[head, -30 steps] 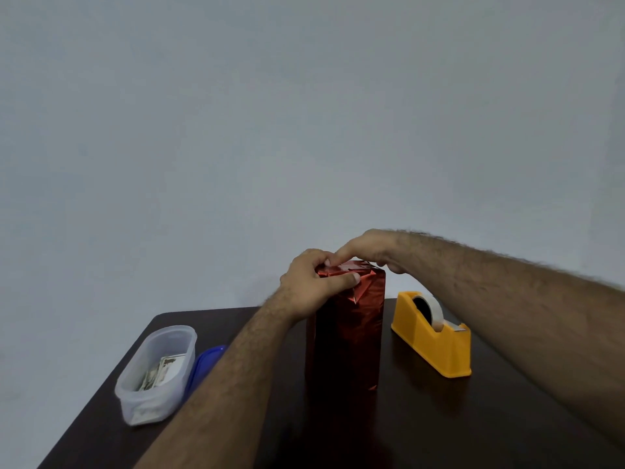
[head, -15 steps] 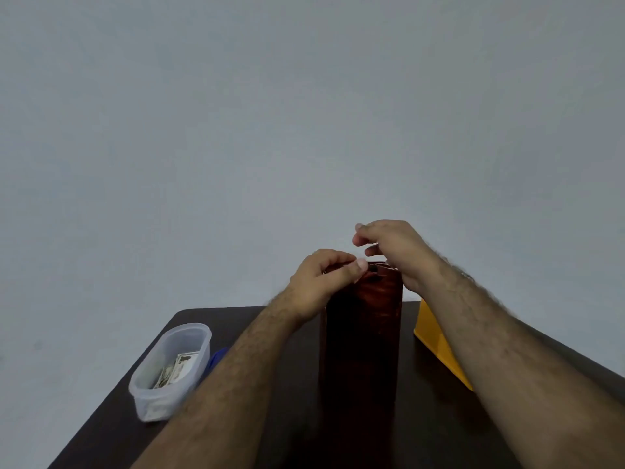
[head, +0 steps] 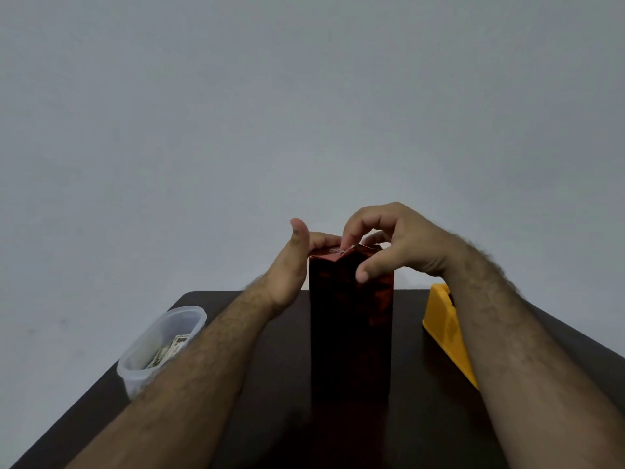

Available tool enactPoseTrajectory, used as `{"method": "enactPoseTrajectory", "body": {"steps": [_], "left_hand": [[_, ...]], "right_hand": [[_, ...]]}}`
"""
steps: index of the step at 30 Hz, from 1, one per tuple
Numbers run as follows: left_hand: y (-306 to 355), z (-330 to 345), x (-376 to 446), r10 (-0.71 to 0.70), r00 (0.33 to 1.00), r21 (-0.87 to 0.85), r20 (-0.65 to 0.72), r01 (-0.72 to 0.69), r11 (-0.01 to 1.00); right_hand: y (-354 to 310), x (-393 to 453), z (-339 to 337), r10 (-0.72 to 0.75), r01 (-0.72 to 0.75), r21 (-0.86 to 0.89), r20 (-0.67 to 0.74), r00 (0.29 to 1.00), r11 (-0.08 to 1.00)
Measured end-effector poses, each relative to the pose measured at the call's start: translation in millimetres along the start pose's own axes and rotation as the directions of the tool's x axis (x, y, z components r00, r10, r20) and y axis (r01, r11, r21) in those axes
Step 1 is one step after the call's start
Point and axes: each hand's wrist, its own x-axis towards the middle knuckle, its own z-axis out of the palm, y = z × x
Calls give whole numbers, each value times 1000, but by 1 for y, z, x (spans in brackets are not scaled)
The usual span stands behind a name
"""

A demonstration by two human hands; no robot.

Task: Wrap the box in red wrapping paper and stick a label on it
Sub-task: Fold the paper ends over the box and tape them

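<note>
The box (head: pixel 351 319), already covered in dark red wrapping paper (head: pixel 338 257), stood upright on its end near the middle of the dark table (head: pixel 263 418), between the person's two forearms. Its top end showed folded flaps of paper meeting in creases, with a pale strip across them that may have been tape — too small to say for certain.

The left hand (head: pixel 294 265) lay against the box's upper left edge, palm turned toward the side wall, thumb raised free in the air and the fingers (head: pixel 321 239) laid fairly straight over the top folds, pressing rather than gripping. The right hand (head: pixel 392 242) arched over the top from the other side: its curled fingertips (head: pixel 351 235) came down on the folded paper at the centre of the top, and the thumb (head: pixel 367 270) rested against the near face just below the top edge, so the hand pinched the paper's top fold.

To the left, partly behind the left forearm, sat a translucent plastic container (head: pixel 182 324) holding small printed paper pieces (head: pixel 169 352). To the right — mostly hidden by the right arm — stood a yellow tape dispenser (head: pixel 443 326).
</note>
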Motion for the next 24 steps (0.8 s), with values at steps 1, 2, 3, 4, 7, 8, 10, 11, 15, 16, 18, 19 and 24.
{"method": "enactPoseTrajectory", "body": {"steps": [1, 2, 3, 4, 7, 8, 10, 11, 15, 16, 18, 19, 24], "left_hand": [[0, 0, 0, -4, 1000, -7, -7, 4, 1000], [0, 1, 0, -13, 1000, -17, -9, 13, 1000], [-2, 1, 1, -19, 1000, -32, -4, 19, 999], [-3, 1, 2, -27, 1000, -39, 9, 27, 999], [-9, 2, 5, -43, 999, -110, -18, 41, 993], [-9, 2, 6, -41, 998, -150, -39, 35, 988], [-11, 1, 9, -56, 996, -185, -72, 42, 982], [-11, 0, 9, -79, 994, -196, -78, 62, 979], [3, -7, 5, -193, 981, -308, -16, 179, 934], [6, -7, 5, -180, 984, -291, -5, 171, 941], [10, -7, 6, -143, 989, -236, -39, 130, 963], [9, -6, 7, -131, 989, -226, -75, 111, 968], [11, -2, 10, -111, 971, -177, -210, 74, 982]], "right_hand": [[-1, -1, 1, -2, 2, -18, -3, 1000, 1000], [-2, -1, 2, -11, 10, -10, -20, 1000, 1000], [-3, -1, 2, -12, 13, 15, -41, 999, 1000], [-5, -1, 2, -9, 12, 37, -61, 998, 999], [-9, -3, -3, -8, 13, 57, -90, 996, 998], [-9, -4, -5, -8, 14, 69, -91, 996, 997], [-7, -6, -8, -5, 14, 104, -88, 996, 995], [-6, -7, -9, -5, 16, 129, -82, 997, 992], [-1, -11, -13, -63, 81, 236, -83, 995, 968], [-1, -11, -13, -80, 102, 246, -97, 992, 964], [-3, -10, -10, -91, 125, 250, -142, 986, 960], [-3, -9, -8, -70, 119, 244, -198, 978, 962], [9, 0, -8, 252, -115, 359, -363, 897, 926]]}}
